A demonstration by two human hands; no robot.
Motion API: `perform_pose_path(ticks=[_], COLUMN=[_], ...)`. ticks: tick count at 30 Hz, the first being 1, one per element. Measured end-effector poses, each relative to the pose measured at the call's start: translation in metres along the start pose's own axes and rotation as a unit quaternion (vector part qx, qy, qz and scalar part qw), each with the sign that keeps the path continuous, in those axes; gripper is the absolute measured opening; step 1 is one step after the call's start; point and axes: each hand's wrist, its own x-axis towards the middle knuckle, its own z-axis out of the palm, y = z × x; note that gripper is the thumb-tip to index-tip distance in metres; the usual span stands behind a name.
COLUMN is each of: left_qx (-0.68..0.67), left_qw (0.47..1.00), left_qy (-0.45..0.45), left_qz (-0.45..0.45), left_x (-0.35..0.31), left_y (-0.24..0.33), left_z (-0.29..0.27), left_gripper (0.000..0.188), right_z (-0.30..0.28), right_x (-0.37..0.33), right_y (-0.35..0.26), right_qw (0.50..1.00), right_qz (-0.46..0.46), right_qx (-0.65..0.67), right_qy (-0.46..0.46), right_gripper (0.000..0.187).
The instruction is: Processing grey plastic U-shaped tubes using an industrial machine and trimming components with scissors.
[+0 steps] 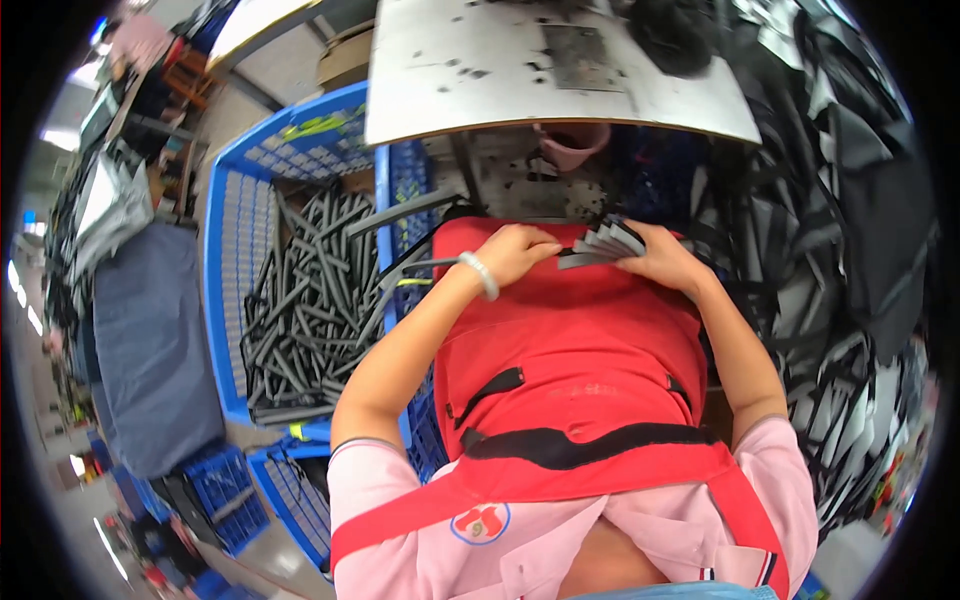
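My right hand (665,258) is closed around a fanned bundle of grey fabric strips (603,245), held over the lap of my red apron (570,340). Their ends spread toward my other hand, some with dark edges. Thumb and fingers of my left hand (520,255) are pinched together just left of the bundle, at a small dark end that is too small to name. A white bracelet (480,275) circles the left wrist. Beside that wrist, long grey strips (405,210) reach across from the basket's edge.
At my left stands a blue plastic basket (215,260) heaped with narrow grey rolled strips (325,285). A white worktable (470,90) with dark scraps is ahead, and a pink bucket (573,145) sits beneath it. Black and grey fabric pieces (870,220) pile up at the right.
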Motion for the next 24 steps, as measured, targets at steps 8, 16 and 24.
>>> perform_pose_path(ticks=[8, 16, 24], left_qx=[-0.071, -0.222, -0.215], left_qw=[0.997, 0.974, 0.970], left_qy=[0.010, -0.009, -0.013], left_qz=[-0.022, -0.054, -0.117], left_x=[-0.023, 0.000, 0.011], left_y=[0.058, 0.114, 0.161], left_z=[-0.023, -0.047, -0.081], left_gripper=[0.032, 0.018, 0.017], right_z=[-0.067, -0.104, -0.148], right_x=[-0.008, -0.020, -0.020], right_y=[-0.039, -0.063, -0.078], right_qw=[0.996, 0.996, 0.992], right_qz=[-0.084, -0.092, -0.118], right_qx=[0.003, 0.007, -0.030], right_qy=[0.014, 0.014, 0.025], right_gripper=[0.059, 0.045, 0.040])
